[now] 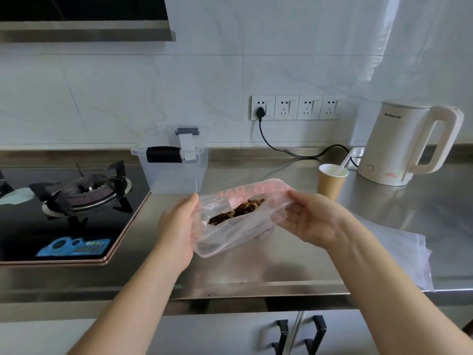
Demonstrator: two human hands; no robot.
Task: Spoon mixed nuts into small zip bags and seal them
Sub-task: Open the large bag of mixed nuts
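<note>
A clear zip bag (230, 234) with a pink zip strip is held above the steel counter, its mouth tilted up and away from me. Brown mixed nuts (238, 211) lie inside it near the top. My left hand (179, 226) grips the bag's left side. My right hand (309, 219) pinches its right end by the zip. A paper cup (331, 183) with a white plastic spoon (344, 161) in it stands just behind the bag. Spare clear bags (399, 254) lie flat on the counter at the right.
A clear lidded plastic box (174, 160) stands behind the bag at the left. A gas hob (84, 190) fills the counter's left side. A cream electric kettle (409, 142) stands at the back right, its black cord (281, 149) running to a wall socket. Cupboard handles (299, 334) sit below the counter edge.
</note>
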